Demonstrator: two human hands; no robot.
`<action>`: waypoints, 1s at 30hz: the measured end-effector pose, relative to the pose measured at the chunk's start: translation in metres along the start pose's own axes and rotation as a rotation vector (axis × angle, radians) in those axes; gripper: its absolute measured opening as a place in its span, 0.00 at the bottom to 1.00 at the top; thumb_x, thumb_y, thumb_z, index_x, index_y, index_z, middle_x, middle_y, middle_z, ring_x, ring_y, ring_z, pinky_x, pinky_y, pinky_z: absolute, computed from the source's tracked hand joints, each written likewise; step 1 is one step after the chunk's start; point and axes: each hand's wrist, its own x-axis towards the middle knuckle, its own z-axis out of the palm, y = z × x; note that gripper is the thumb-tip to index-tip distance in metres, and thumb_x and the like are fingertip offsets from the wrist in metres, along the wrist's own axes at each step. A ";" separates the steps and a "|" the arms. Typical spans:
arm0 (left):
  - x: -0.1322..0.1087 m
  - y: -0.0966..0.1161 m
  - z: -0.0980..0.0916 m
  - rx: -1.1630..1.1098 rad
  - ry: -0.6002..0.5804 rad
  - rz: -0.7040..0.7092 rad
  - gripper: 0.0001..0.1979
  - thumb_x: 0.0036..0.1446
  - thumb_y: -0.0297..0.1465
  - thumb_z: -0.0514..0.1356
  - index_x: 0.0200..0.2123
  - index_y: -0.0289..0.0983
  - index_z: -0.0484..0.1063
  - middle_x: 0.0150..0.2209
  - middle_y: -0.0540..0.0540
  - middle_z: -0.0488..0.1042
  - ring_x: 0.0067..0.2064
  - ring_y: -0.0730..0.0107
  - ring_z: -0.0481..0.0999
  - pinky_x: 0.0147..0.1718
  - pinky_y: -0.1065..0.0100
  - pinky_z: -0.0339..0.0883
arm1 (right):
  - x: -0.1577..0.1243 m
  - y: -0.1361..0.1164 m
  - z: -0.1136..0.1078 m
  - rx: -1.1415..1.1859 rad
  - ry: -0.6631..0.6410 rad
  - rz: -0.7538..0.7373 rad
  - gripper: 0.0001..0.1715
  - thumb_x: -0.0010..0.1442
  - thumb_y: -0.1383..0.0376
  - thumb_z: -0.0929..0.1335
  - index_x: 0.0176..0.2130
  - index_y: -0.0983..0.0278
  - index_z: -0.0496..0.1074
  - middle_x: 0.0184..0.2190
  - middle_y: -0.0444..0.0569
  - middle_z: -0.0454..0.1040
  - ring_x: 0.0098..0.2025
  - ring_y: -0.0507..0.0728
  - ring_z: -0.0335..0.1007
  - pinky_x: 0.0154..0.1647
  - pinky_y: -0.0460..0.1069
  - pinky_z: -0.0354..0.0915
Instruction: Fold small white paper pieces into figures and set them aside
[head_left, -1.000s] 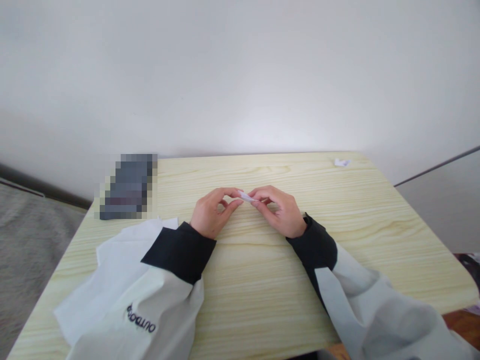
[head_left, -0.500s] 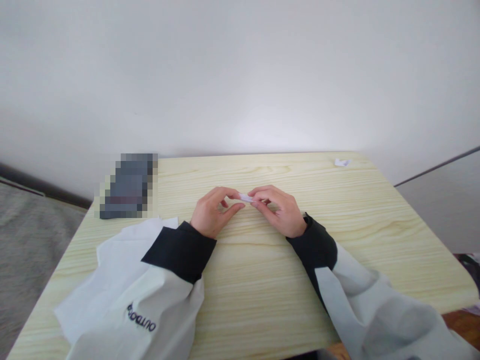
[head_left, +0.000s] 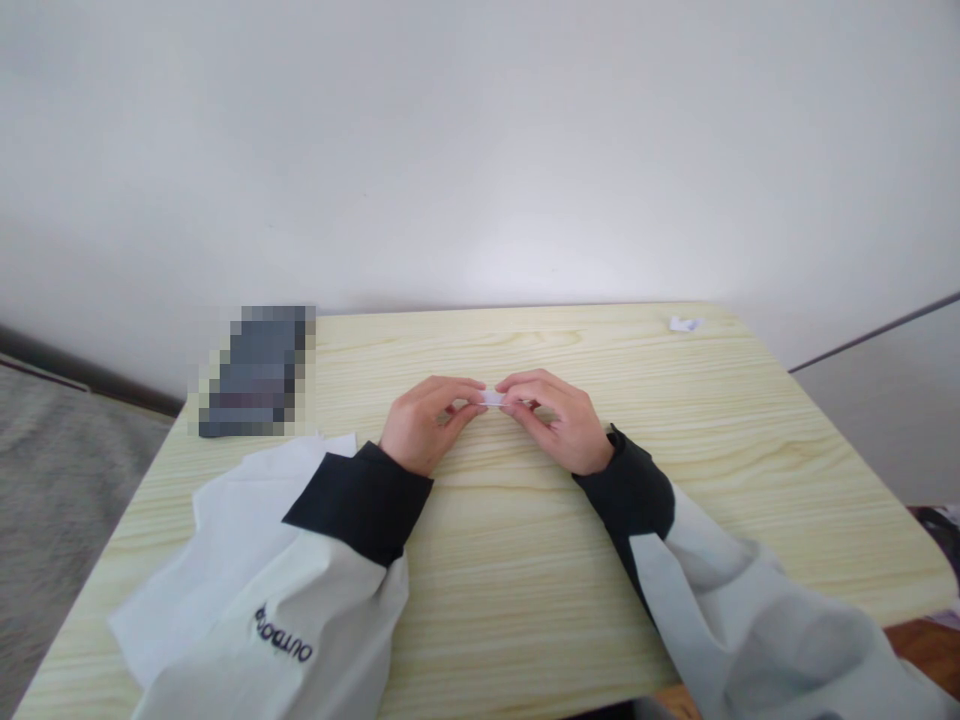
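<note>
A small folded piece of white paper (head_left: 493,398) is held between my two hands near the middle of the table. My left hand (head_left: 433,420) pinches its left end between thumb and fingers. At the right end, the thumb and fingertips of my right hand (head_left: 559,418) grip it too. Only the short middle stretch of the paper shows; its ends are hidden by the fingertips. White sheets of paper (head_left: 225,530) lie partly under my left sleeve.
The pale wood-grain table (head_left: 510,600) stands against a white wall (head_left: 480,150). A dark, pixelated flat object (head_left: 255,375) lies at the back left. At the back right corner sits a small folded white paper piece (head_left: 684,324).
My left thumb has come up against the left end of the paper, closing the gap to the fingers. The paper now lies more level. My right hand has barely moved.
</note>
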 end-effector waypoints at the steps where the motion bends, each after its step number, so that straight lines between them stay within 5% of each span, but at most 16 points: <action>1: 0.000 -0.001 0.000 0.014 -0.011 0.001 0.05 0.55 0.29 0.59 0.31 0.35 0.74 0.37 0.43 0.78 0.35 0.70 0.75 0.32 0.71 0.70 | 0.000 0.000 0.000 -0.009 -0.001 -0.008 0.04 0.61 0.68 0.64 0.36 0.63 0.69 0.39 0.51 0.73 0.39 0.51 0.70 0.36 0.45 0.68; 9: 0.001 0.001 0.000 0.024 -0.057 -0.117 0.07 0.55 0.32 0.58 0.30 0.36 0.73 0.28 0.50 0.76 0.28 0.74 0.72 0.29 0.73 0.66 | 0.001 0.001 0.000 -0.024 -0.001 0.030 0.05 0.61 0.69 0.64 0.36 0.63 0.69 0.37 0.50 0.75 0.40 0.51 0.71 0.40 0.46 0.67; 21: 0.000 0.005 -0.001 -0.116 -0.017 -0.320 0.15 0.53 0.37 0.60 0.42 0.38 0.67 0.31 0.50 0.78 0.29 0.72 0.77 0.32 0.72 0.69 | 0.000 0.004 0.002 -0.001 0.016 0.036 0.04 0.60 0.69 0.64 0.36 0.63 0.69 0.39 0.50 0.74 0.39 0.51 0.71 0.39 0.47 0.68; 30: 0.002 0.004 0.000 -0.084 -0.017 -0.270 0.10 0.52 0.37 0.59 0.29 0.36 0.72 0.28 0.50 0.76 0.27 0.74 0.74 0.29 0.73 0.70 | -0.003 0.005 0.003 0.067 0.057 0.154 0.09 0.58 0.64 0.67 0.41 0.62 0.69 0.39 0.49 0.75 0.36 0.52 0.73 0.39 0.48 0.70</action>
